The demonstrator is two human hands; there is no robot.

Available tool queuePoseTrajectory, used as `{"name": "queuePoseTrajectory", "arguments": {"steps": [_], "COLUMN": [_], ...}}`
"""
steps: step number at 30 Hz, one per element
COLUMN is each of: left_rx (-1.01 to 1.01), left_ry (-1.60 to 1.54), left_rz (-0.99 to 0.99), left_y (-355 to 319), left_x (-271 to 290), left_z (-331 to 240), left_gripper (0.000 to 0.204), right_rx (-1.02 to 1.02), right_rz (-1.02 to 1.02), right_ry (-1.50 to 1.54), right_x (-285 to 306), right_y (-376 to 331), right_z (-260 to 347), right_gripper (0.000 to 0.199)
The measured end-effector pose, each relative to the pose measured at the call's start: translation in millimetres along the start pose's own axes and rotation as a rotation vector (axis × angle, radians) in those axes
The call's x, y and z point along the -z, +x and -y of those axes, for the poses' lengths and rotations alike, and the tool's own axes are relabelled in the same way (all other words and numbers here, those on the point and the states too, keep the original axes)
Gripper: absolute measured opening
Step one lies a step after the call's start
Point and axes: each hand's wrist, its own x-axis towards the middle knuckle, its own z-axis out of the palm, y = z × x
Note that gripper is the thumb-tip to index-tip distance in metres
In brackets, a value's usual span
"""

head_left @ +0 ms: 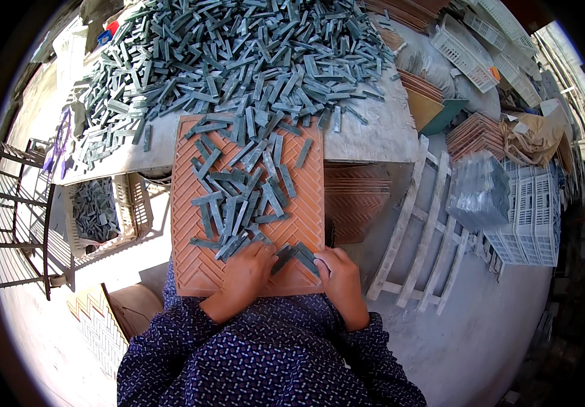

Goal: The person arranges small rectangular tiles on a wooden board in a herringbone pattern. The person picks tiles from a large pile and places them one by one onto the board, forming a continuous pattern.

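Observation:
An orange tray point(187, 268) with herringbone grooves leans from the table edge toward my lap. Dark green stone strips point(219, 183) lie loosely heaped over its upper and middle part. My left hand point(246, 273) is low on the tray with its fingers curled together against the strips; what they grip, if anything, is hidden. At the lower right, my right hand point(341, 279) pinches the end of a stone strip point(307, 260) between thumb and fingers. Another strip point(282, 258) rests between the two hands.
Beyond the tray, a large pile of strips point(238, 54) covers the table point(367, 139). A crate of strips point(129, 210) stands below left. To the right are a wooden slatted rack point(411, 230), white plastic crates point(526, 224) and stacked orange trays point(477, 139).

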Motion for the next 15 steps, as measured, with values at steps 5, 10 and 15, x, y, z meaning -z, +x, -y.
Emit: {"name": "queuePoseTrajectory", "arguments": {"steps": [5,10,15], "left_rx": [-0.034,-0.024,-0.090], "left_ry": [0.023,0.012,0.082], "left_rz": [-0.016,-0.034,0.002], "left_y": [3,3,3], "left_x": [-10,-13,-13], "left_z": [3,2,1], "left_gripper": [0.018,0.020,0.024], "right_rx": [-0.017,0.008,0.012], "right_rz": [0.044,0.037,0.019], "right_ry": [0.000,0.049,0.112], "right_x": [-5,-2,-1], "right_y": [8,14,18], "right_z": [-4,0,9], "right_gripper": [0.013,0.014,0.013]}}
